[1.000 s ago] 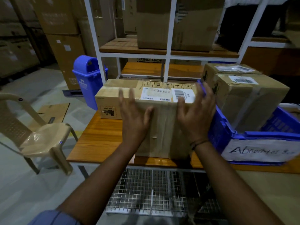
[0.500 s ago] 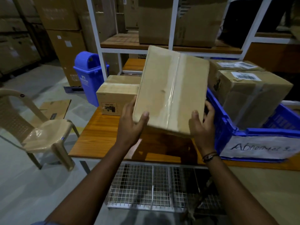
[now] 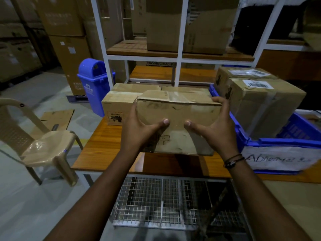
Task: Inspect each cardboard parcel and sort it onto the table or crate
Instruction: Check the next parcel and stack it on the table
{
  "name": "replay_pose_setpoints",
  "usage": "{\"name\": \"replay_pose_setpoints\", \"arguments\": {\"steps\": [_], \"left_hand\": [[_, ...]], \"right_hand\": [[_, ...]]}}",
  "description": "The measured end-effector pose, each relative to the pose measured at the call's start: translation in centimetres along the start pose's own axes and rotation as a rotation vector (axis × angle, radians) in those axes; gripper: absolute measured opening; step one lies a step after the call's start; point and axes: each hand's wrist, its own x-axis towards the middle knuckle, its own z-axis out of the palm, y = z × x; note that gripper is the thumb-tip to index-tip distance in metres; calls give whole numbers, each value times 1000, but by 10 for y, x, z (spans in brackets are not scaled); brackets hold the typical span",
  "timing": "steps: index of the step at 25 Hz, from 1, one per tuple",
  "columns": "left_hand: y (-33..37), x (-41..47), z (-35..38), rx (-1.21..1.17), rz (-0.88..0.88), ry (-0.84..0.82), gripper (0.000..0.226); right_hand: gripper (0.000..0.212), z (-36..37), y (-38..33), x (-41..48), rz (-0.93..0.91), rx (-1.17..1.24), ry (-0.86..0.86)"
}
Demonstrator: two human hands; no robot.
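I hold the parcel [image 3: 175,117] over the worktop's [image 3: 102,146] front edge, with left fingers [image 3: 159,125] and right fingers [image 3: 219,101] curled round its ends. The crate [image 3: 278,142] rim sits just right, and bare wood lies left.

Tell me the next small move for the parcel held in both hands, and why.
Probably carry the parcel right, toward the blue crate. The left hand and right hand grip it above the table; its top front edge looks crushed, the tape wrinkled, and the crate's label seems to read Abnormal. Two parcels already sit in there.
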Motion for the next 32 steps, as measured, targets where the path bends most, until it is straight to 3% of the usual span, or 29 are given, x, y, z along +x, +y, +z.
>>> {"name": "replay_pose_setpoints", "arguments": {"steps": [4, 6, 9, 11, 16, 19, 25, 28, 32], "left_hand": [[-8, -3, -1, -4, -34, -25, 93], [-13, -1, -8, -28, -56, -47, 92], [-22, 4, -27, -102, -55, -66, 77], [-23, 10, -33, -196, -12, -111, 68], [-29, 41, -21, -332, 28, -241, 53], [-30, 67, -14, -346, 24, -278, 49], [-3, 114, -19, -281, 158, -313, 51], [-4, 129, -19, -297, 204, -313, 54], [-16, 147, -2, -290, 203, -340, 53]], "right_hand": [[92, 4, 4, -6, 25, -36, -14], [77, -1, 5, -9, -46, -17, -15], [56, -19, 16, -6, -197, 230, -139], [56, -33, 23, 6, -246, 294, -217], [68, -67, 17, 56, -409, 47, -381], [69, -82, 12, 80, -405, -147, -470], [67, -75, 1, 91, -423, 22, -617], [71, -69, 1, 94, -531, -2, -597], [70, -66, 9, 109, -521, 39, -599]]}}
